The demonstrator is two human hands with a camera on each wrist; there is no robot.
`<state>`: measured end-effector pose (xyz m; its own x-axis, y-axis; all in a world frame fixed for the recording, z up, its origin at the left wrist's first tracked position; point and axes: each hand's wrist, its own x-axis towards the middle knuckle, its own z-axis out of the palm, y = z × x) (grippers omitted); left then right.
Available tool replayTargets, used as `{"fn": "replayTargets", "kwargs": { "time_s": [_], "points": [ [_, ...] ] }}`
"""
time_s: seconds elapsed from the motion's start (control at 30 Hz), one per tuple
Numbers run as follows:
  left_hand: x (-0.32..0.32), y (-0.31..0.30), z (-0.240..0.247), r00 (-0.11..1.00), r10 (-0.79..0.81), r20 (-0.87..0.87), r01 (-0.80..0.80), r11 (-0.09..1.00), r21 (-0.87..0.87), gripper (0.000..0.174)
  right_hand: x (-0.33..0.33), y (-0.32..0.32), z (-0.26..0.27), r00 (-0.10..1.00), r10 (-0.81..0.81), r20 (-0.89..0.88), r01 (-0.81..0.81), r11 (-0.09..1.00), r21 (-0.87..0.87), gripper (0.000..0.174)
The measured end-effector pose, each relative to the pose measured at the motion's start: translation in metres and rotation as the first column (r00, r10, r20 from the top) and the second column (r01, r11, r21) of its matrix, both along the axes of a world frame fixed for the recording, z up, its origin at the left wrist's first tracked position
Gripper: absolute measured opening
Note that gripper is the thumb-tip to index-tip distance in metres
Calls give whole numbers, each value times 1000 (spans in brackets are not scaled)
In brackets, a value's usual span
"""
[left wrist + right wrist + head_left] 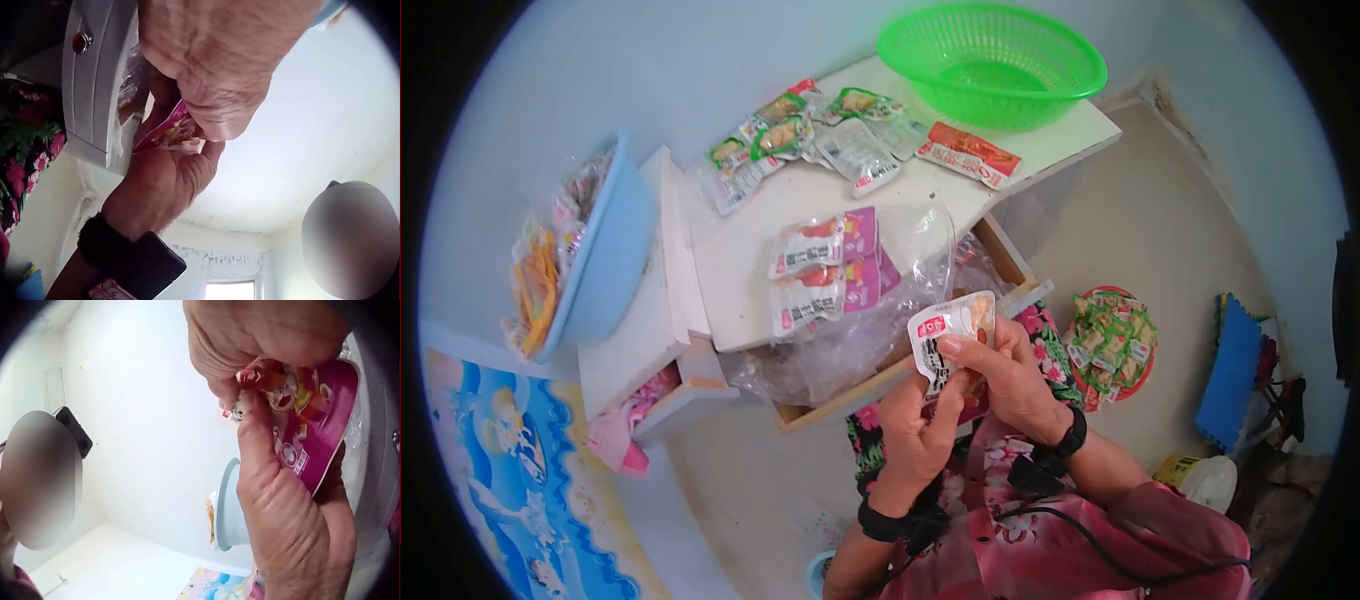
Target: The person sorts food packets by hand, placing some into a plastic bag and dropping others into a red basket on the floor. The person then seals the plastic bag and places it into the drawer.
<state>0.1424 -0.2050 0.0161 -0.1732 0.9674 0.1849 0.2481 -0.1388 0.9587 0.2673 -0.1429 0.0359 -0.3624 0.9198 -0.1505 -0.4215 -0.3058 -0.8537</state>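
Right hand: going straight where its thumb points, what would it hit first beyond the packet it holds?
Beyond the packet, probably the clear plastic in the open drawer, though the right hand may sit high enough to pass over; depth is unclear.

No word or number legible with certainty. Held pouch point(962, 316): red label point(933, 326) with pale characters near the top, bold black Chinese-style characters below it; purple side, per right wrist view, bears a small pale print panel point(300, 462) and a round white emblem point(289, 454). Front pouch point(808, 298) and rear pouch point(808, 246) on the counter point(735, 250) show similar black characters; red-and-white packet point(969, 155) carries large characters, likewise unreadable.
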Motion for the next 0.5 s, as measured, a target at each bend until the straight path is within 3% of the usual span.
{"fn": "replayTargets", "kwargs": {
  "time_s": [0.03, 0.17, 0.27, 0.3, 0.4, 0.5],
  "points": [
    [5, 0, 2, 990, -1, 142, 1, 1000, 2, 16, 1, 0, 5, 1000, 31, 4, -31, 999, -22, 20],
    [1, -5, 6, 977, 28, 211, -29, 1000, 2, 21, 11, 2, 7, 988, 137, 66, -144, 984, 104, 32],
    [3, 3, 8, 851, 145, 504, -214, 974, 80, 31, 9, 2, 20, 988, 132, -77, -110, 965, 237, 42],
    [4, 7, 15, 813, 162, 559, -247, 966, 80, 37, 14, 3, 20, 983, 180, -49, -164, 959, 232, 49],
    [16, 17, 25, 793, 192, 579, -292, 953, 84, 38, 14, -3, 7, 986, 149, 72, -164, 944, 287, 48],
    [25, 23, 16, 889, 172, 424, -238, 965, 109, 36, 16, -5, 3, 999, 29, -13, -25, 969, 246, 34]
  ]
}}
